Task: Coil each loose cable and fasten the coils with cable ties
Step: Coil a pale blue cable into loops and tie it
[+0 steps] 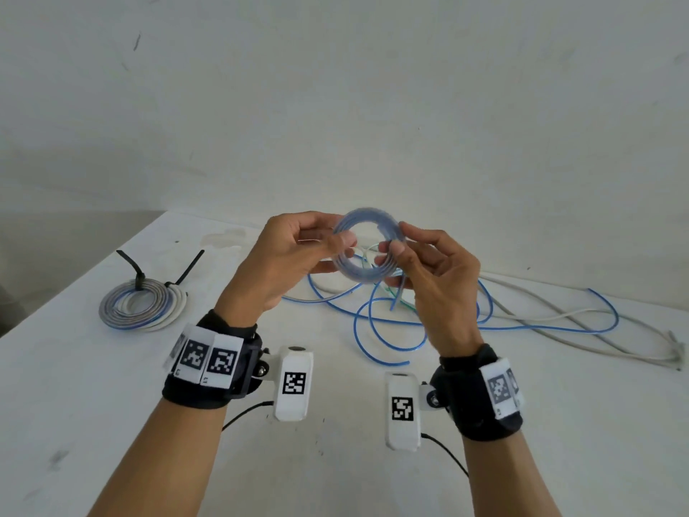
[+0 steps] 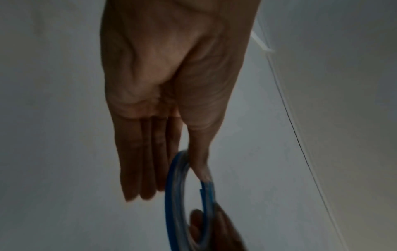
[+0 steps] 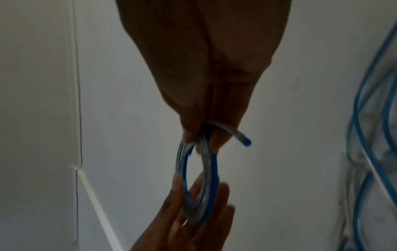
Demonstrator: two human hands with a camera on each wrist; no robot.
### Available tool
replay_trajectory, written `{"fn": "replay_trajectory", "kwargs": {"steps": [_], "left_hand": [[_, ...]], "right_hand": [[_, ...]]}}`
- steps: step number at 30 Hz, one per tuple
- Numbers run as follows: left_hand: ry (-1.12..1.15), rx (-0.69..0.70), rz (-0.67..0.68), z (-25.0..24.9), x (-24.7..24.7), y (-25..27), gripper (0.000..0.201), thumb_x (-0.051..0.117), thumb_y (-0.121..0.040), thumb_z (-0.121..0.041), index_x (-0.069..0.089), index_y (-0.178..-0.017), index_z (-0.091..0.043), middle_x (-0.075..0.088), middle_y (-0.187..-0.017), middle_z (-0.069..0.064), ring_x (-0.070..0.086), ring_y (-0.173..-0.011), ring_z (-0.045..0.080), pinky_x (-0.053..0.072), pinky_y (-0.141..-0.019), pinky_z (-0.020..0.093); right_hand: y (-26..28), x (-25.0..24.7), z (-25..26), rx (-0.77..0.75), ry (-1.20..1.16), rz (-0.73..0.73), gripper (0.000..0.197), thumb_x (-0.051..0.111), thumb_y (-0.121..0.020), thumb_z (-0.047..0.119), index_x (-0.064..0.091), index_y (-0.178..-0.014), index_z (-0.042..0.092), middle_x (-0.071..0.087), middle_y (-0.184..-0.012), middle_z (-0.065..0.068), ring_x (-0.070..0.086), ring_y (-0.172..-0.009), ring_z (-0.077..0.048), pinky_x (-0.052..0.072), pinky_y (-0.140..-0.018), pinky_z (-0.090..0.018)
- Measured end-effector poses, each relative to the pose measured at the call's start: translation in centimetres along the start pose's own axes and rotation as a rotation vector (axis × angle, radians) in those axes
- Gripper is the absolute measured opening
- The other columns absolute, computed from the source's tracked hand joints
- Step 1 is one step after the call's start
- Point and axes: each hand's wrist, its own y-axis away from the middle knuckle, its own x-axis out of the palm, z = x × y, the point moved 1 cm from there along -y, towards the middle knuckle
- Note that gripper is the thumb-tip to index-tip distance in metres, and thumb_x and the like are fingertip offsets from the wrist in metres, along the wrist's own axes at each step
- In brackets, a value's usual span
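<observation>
A small coil of blue-and-clear cable (image 1: 367,250) hangs in the air above the white table (image 1: 112,423), held between both hands. My left hand (image 1: 298,251) pinches its left side between thumb and fingers; in the left wrist view the coil (image 2: 175,195) sits under the thumb. My right hand (image 1: 428,270) pinches the coil's right side, and a short free end (image 3: 242,138) of the coil (image 3: 198,183) sticks out past the fingers. More blue cable (image 1: 391,322) lies loose on the table beneath the hands.
At the left lie two finished coils (image 1: 143,305) bound with black cable ties (image 1: 136,272) that stick up. A grey-white cable (image 1: 581,330) snakes across the right of the table. A wall stands close behind the table.
</observation>
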Motion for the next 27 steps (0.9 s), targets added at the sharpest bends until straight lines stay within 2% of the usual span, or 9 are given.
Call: {"fn": "replay_trajectory", "kwargs": {"steps": [2, 5, 10, 12, 14, 16, 18, 21, 27], "left_hand": [[-0.138, 0.005, 0.09, 0.0, -0.3, 0.0, 0.032, 0.076, -0.086, -0.016, 0.072, -0.117, -0.011, 0.077, -0.1, 0.017, 0.075, -0.091, 0.024, 0.061, -0.083, 0.036], [-0.275, -0.033, 0.211, 0.3, -0.5, 0.3, 0.022, 0.078, -0.082, -0.018, 0.077, -0.105, -0.014, 0.078, -0.091, 0.015, 0.073, -0.082, 0.021, 0.059, -0.086, 0.041], [-0.325, -0.149, 0.281, 0.6, -0.7, 0.6, 0.018, 0.085, -0.07, -0.024, 0.081, -0.087, -0.018, 0.077, -0.086, 0.015, 0.072, -0.079, 0.021, 0.061, -0.081, 0.037], [-0.295, -0.145, 0.263, 0.5, -0.7, 0.6, 0.018, 0.084, -0.071, -0.018, 0.08, -0.088, -0.014, 0.077, -0.085, 0.016, 0.073, -0.079, 0.022, 0.062, -0.081, 0.036], [-0.266, -0.125, 0.218, 0.4, -0.7, 0.5, 0.025, 0.084, -0.068, -0.02, 0.079, -0.091, -0.01, 0.077, -0.086, 0.016, 0.073, -0.08, 0.023, 0.061, -0.085, 0.041], [-0.231, -0.105, 0.161, 0.3, -0.7, 0.4, 0.027, 0.083, -0.068, -0.021, 0.079, -0.093, -0.01, 0.078, -0.086, 0.014, 0.074, -0.08, 0.022, 0.061, -0.087, 0.043], [-0.165, -0.084, 0.113, 0.2, -0.7, 0.3, 0.023, 0.081, -0.074, -0.019, 0.078, -0.094, -0.01, 0.078, -0.085, 0.012, 0.074, -0.079, 0.019, 0.062, -0.084, 0.039], [-0.094, -0.055, 0.033, -0.1, -0.7, 0.2, 0.014, 0.077, -0.082, -0.018, 0.078, -0.095, -0.011, 0.078, -0.085, 0.009, 0.073, -0.08, 0.015, 0.061, -0.08, 0.031], [-0.026, -0.034, -0.063, -0.2, -0.5, 0.2, 0.007, 0.072, -0.09, -0.018, 0.077, -0.091, -0.013, 0.076, -0.082, 0.004, 0.072, -0.078, 0.011, 0.057, -0.069, 0.024]], "right_hand": [[-0.3, -1.0, 0.1, 0.018, 0.1, 0.137, 0.017, 0.07, -0.092, 0.004, 0.071, -0.105, 0.014, 0.079, -0.09, -0.009, 0.077, -0.077, -0.022, 0.06, -0.062, -0.031], [-0.3, -1.8, 0.2, 0.046, 0.273, 0.3, 0.017, 0.073, -0.09, 0.004, 0.074, -0.1, 0.017, 0.079, -0.087, -0.008, 0.077, -0.075, -0.022, 0.058, -0.062, -0.03], [-0.2, -2.4, 0.5, 0.063, 0.394, 0.41, 0.016, 0.073, -0.091, 0.005, 0.076, -0.104, 0.015, 0.078, -0.086, -0.006, 0.077, -0.076, -0.021, 0.055, -0.064, -0.027], [-0.1, -2.4, 0.7, 0.039, 0.396, 0.417, 0.019, 0.071, -0.093, 0.005, 0.077, -0.104, 0.019, 0.078, -0.089, -0.008, 0.076, -0.079, -0.02, 0.057, -0.065, -0.03], [-0.1, -2.4, 1.0, 0.004, 0.383, 0.416, 0.027, 0.065, -0.096, 0.004, 0.076, -0.107, 0.026, 0.078, -0.097, -0.009, 0.076, -0.086, -0.022, 0.06, -0.069, -0.033], [-0.2, -2.5, 1.1, -0.002, 0.33, 0.37, 0.028, 0.061, -0.099, 0.004, 0.075, -0.111, 0.025, 0.078, -0.101, -0.008, 0.075, -0.091, -0.026, 0.062, -0.07, -0.032], [-0.3, -2.5, 1.1, 0.017, 0.227, 0.246, 0.019, 0.065, -0.097, 0.004, 0.074, -0.107, 0.017, 0.078, -0.093, -0.009, 0.076, -0.085, -0.027, 0.062, -0.065, -0.03], [-0.3, -2.1, 0.8, 0.025, 0.135, 0.106, 0.01, 0.068, -0.094, 0.005, 0.072, -0.097, 0.013, 0.079, -0.086, -0.004, 0.076, -0.078, -0.022, 0.061, -0.057, -0.029], [0.0, -0.8, 0.7, 0.026, 0.06, 0.139, 0.02, 0.06, -0.1, 0.005, 0.067, -0.117, 0.011, 0.08, -0.098, -0.006, 0.077, -0.091, -0.022, 0.062, -0.061, -0.032]]}}
